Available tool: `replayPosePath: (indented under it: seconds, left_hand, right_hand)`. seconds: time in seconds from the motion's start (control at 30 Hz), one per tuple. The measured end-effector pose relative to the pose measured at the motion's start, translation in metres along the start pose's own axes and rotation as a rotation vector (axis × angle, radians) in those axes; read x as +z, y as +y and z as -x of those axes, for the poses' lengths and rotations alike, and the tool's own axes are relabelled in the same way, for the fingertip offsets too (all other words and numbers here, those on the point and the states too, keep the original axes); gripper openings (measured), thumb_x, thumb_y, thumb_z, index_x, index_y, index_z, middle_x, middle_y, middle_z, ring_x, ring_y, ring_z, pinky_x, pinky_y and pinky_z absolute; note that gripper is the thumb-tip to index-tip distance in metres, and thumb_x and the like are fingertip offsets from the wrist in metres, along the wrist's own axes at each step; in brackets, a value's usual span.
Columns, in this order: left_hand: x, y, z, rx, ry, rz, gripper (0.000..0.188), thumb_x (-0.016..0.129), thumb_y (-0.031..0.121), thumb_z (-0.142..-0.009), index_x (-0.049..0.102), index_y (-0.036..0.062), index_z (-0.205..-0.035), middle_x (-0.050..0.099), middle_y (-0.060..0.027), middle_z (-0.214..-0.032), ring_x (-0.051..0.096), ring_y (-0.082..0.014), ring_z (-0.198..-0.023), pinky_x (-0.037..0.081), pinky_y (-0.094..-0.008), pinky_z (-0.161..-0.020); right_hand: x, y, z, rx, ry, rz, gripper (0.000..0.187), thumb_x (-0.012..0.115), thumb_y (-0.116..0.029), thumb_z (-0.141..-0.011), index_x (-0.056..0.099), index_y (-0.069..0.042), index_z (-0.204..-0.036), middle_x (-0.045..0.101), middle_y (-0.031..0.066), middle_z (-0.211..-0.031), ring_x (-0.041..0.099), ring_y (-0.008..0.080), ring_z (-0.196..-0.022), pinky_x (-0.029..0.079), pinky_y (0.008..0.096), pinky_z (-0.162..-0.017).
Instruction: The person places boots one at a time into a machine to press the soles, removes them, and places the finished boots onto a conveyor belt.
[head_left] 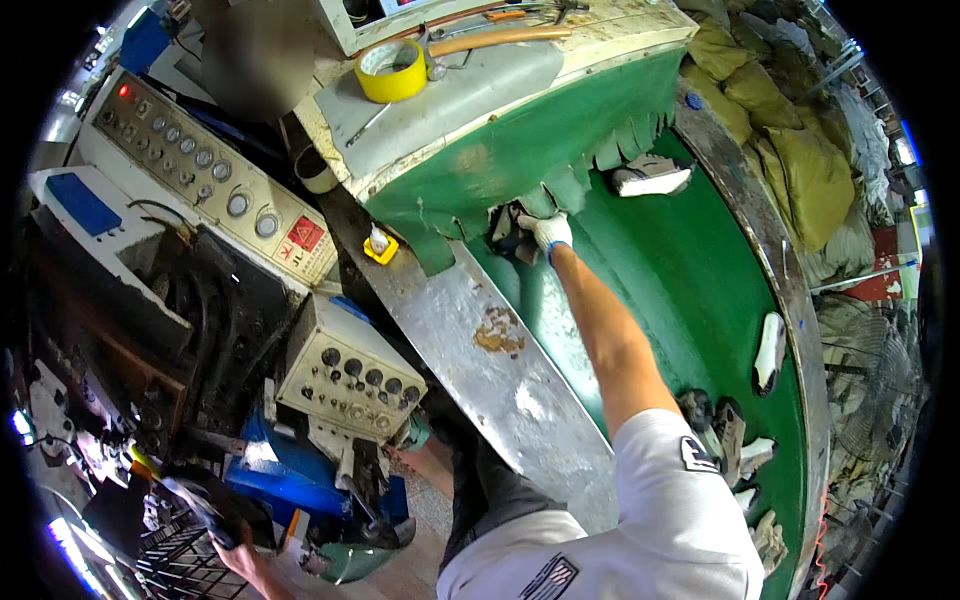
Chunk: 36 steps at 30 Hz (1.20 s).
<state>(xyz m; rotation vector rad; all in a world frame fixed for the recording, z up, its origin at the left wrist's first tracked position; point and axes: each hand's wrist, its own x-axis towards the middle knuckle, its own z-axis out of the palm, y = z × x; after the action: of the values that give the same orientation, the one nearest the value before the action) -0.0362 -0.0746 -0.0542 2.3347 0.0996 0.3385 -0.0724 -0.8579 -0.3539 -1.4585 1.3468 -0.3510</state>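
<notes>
At the far green curtain [470, 180], presumably slit for passage, a gloved right hand [548, 234] touches a dark shoe [507, 238], finger grip unclear; near left, the left hand [238, 557] clasps a white-soled shoe [198, 502].

The green flap [470, 180] partly hides the dark item [505, 238] at the gloved right hand [547, 231], whose grip is unclear.

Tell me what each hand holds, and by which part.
The left hand holds a dark shoe by its near end. The gloved right hand touches a second shoe on its right side; whether it grips cannot be told.
</notes>
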Motion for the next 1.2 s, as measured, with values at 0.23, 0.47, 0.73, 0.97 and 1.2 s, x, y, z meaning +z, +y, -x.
replayPosePath:
  seconds: [0.23,0.47,0.73,0.97,1.2]
  left_hand:
    - [-0.092,-0.117,0.057,-0.368,-0.359,0.07,0.023,0.065,0.007,-0.089,0.064,-0.0065,-0.107,0.061,-0.0037,-0.083,0.052,-0.0116,-0.074,0.044,-0.0293,-0.066]
    - [0.073,0.09,0.016,-0.305,-0.544,0.495,0.044,0.065,0.02,-0.099,0.058,-0.0036,-0.135,0.069,-0.0134,-0.123,0.066,-0.02,-0.107,0.052,-0.0328,-0.095]
    - [0.032,0.056,-0.035,-0.538,-0.492,0.905,0.014,0.073,0.009,-0.092,0.07,-0.0011,-0.101,0.071,-0.0045,-0.087,0.07,-0.0155,-0.072,0.059,-0.0281,-0.068]
    - [-0.001,-0.008,-0.062,-0.593,-0.111,1.033,0.029,0.073,0.001,-0.085,0.068,-0.006,-0.113,0.072,-0.0122,-0.098,0.071,-0.0182,-0.078,0.062,-0.0291,-0.072]
    - [-0.02,-0.022,-0.084,-0.509,0.024,1.061,0.043,0.068,-0.001,-0.085,0.061,-0.0082,-0.128,0.069,-0.0177,-0.118,0.072,-0.0205,-0.09,0.062,-0.0291,-0.078]
  right_hand:
    - [-0.02,0.036,0.067,0.07,-0.382,-0.619,0.063,0.084,-0.011,-0.078,0.054,0.0,-0.132,0.069,0.0127,-0.117,0.066,0.0289,-0.104,0.052,0.0394,-0.095]
    - [0.012,-0.03,0.407,0.501,-0.957,-1.029,0.059,0.058,-0.038,-0.097,0.049,0.0,-0.141,0.063,0.0155,-0.124,0.063,0.0238,-0.096,0.056,0.0369,-0.089]
    - [0.127,-0.127,0.554,0.185,-1.235,-0.601,0.042,0.059,-0.022,-0.102,0.055,0.004,-0.135,0.066,0.0091,-0.121,0.066,0.0157,-0.103,0.055,0.0278,-0.089]
    - [0.214,-0.148,0.603,0.053,-1.27,-0.439,0.047,0.058,-0.02,-0.102,0.049,0.002,-0.143,0.063,0.0082,-0.129,0.061,0.0129,-0.11,0.05,0.0269,-0.095]
    - [0.258,-0.162,0.637,0.045,-1.274,-0.535,0.046,0.056,-0.017,-0.102,0.05,0.0,-0.144,0.062,0.0064,-0.131,0.06,0.0131,-0.113,0.048,0.0276,-0.099]
